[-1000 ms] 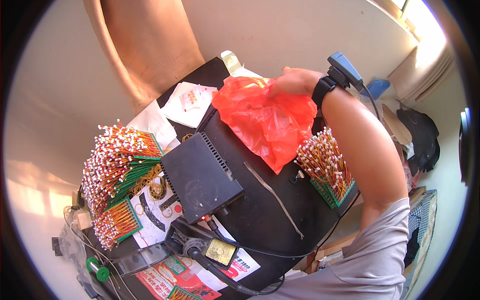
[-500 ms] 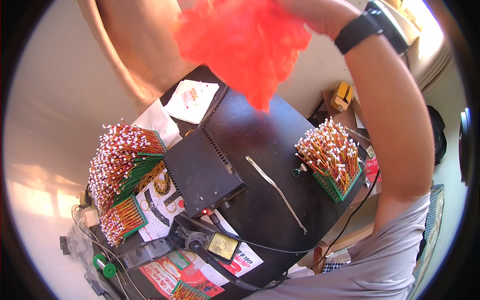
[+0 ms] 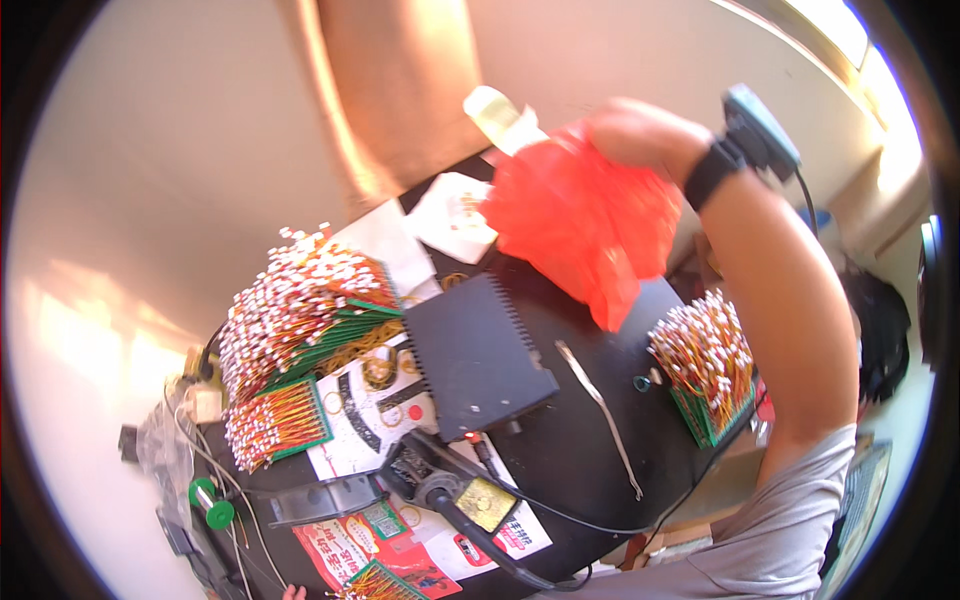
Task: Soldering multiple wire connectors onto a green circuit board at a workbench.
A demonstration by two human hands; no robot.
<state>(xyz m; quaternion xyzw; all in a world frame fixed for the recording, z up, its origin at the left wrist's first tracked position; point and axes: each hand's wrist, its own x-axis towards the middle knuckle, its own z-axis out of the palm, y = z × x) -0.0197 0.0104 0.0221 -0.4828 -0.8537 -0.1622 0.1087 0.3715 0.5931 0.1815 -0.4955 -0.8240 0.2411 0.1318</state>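
My right hand (image 3: 640,138) is raised over the far side of the table, gripping a thin red plastic bag (image 3: 585,220) that hangs down crumpled. Its fingertips are hidden behind the bag. A pale, slightly yellowish piece (image 3: 493,115) shows at the bag's upper left; whether it is inside or behind I cannot tell. Around my right wrist is a black strap carrying a grey box with a cable. Of my left hand (image 3: 293,593) only fingertips show at the lower edge, near a small green board with orange wires (image 3: 375,582).
Green boards bristling with white-tipped wires are stacked at left (image 3: 310,320) and right (image 3: 705,365). Between them stand a black box (image 3: 475,350) and a soldering iron holder (image 3: 425,475) with a cable. A thin silvery strip (image 3: 600,415) lies on the dark table (image 3: 560,470). A green solder spool (image 3: 212,503) is far left.
My right hand has lowered the red bag toward the table, and the pale piece beside it has come into view. The view has shifted. Left fingertips now show at the lower edge.
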